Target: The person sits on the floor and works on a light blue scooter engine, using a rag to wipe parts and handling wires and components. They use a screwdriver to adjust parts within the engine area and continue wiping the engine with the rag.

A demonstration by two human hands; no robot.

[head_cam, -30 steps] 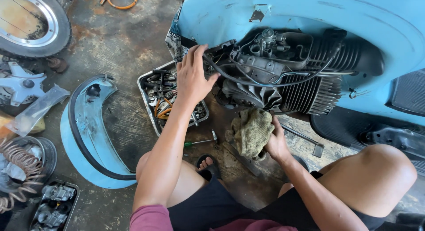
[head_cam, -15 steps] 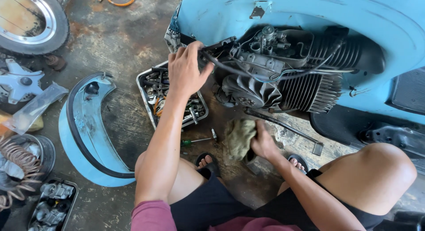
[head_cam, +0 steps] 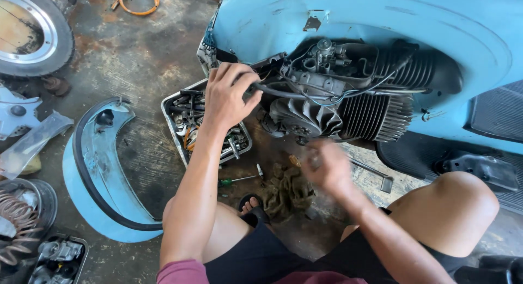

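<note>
Since the frame a half-second back, I see the right hand [head_cam: 326,167] has let go of the rag [head_cam: 287,188] and risen toward the engine [head_cam: 338,107]; it is blurred, so I cannot tell whether its grip is clenched or released. The rag now lies on the floor at its 8 o'clock. The left hand [head_cam: 229,96] stays clenched on the black hose [head_cam: 283,92] at the engine's 9 o'clock edge. Under that wrist sits a parts tray [head_cam: 182,129]; a screwdriver [head_cam: 239,180] lies at the tray's 5 o'clock. The blue side panel [head_cam: 90,175] rests well apart at 9 o'clock. The engine looks grey, finned and oily, set in the blue scooter body [head_cam: 381,22].
</note>
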